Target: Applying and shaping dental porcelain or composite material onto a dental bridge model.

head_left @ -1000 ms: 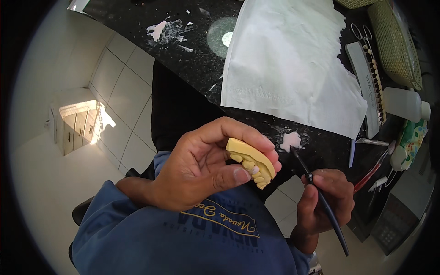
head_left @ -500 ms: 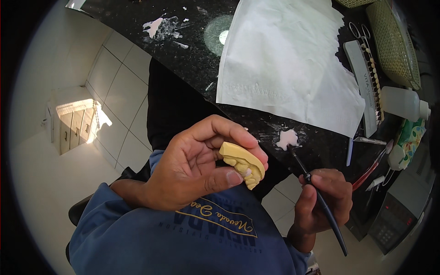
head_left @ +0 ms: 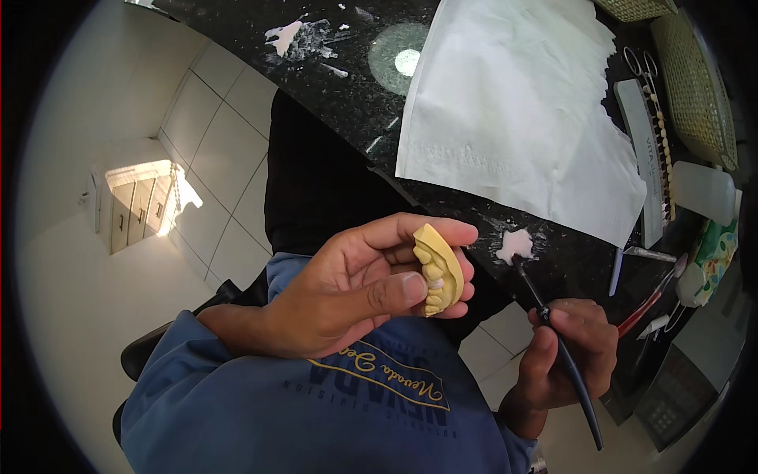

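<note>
Between the thumb and fingers of my left hand [head_left: 347, 288] is a yellow dental model [head_left: 444, 272] of part of a row of teeth. One tooth near my thumb tip carries a whitish patch. My right hand [head_left: 572, 347] pinches a slim black-handled brush [head_left: 562, 347], its handle slanting down toward me. The brush tip touches a blob of pale pink paste [head_left: 516, 246] on the black countertop [head_left: 466, 207], near its front edge. White smears surround the blob.
A white paper sheet [head_left: 521, 118] covers much of the counter. To its right are a tooth shade guide [head_left: 643, 158], scissors [head_left: 641, 63], a woven basket [head_left: 695, 87], a whitish bottle [head_left: 703, 192] and a green patterned pack [head_left: 711, 261]. Another pink smear [head_left: 286, 38] lies far left.
My left hand has turned the dental model more upright and shifted it slightly right. The brush tip stays at the pink paste. The whole view has shifted a little.
</note>
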Demonstrator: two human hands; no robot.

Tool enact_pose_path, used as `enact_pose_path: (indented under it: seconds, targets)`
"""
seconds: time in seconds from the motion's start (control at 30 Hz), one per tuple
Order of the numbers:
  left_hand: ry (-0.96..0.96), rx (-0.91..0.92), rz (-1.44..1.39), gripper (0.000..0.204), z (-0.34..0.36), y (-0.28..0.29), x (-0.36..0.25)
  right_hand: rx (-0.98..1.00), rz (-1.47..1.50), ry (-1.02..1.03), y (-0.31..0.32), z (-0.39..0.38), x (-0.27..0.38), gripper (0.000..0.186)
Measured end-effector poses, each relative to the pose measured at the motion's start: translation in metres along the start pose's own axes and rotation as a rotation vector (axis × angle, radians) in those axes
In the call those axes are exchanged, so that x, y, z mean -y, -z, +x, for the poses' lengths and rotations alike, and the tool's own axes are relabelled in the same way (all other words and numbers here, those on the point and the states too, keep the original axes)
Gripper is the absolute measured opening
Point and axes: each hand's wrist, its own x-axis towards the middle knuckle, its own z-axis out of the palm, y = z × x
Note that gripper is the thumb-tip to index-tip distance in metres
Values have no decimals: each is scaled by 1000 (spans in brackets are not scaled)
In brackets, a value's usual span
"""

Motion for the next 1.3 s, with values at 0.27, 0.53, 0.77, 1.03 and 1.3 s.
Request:
enact_pose_path:
  seconds: [0.27, 0.53, 0.77, 1.03, 1.3]
  targets:
    - [0, -27, 22, 46, 2, 0, 2, 38, 339, 58, 4, -1, 2, 26]
    - [-74, 6, 82, 41, 3, 5, 9, 110, 203, 54, -8, -5, 10, 23]
    - [-102, -7, 99, 33, 4, 4, 10, 214, 185, 138, -7, 1, 7, 19]
    - [-107, -13, 112, 32, 4, 3, 10, 187, 163, 119, -8, -2, 7, 18]
    - [-94, -29, 110, 31, 3, 2, 9, 187, 197, 133, -9, -3, 5, 16]
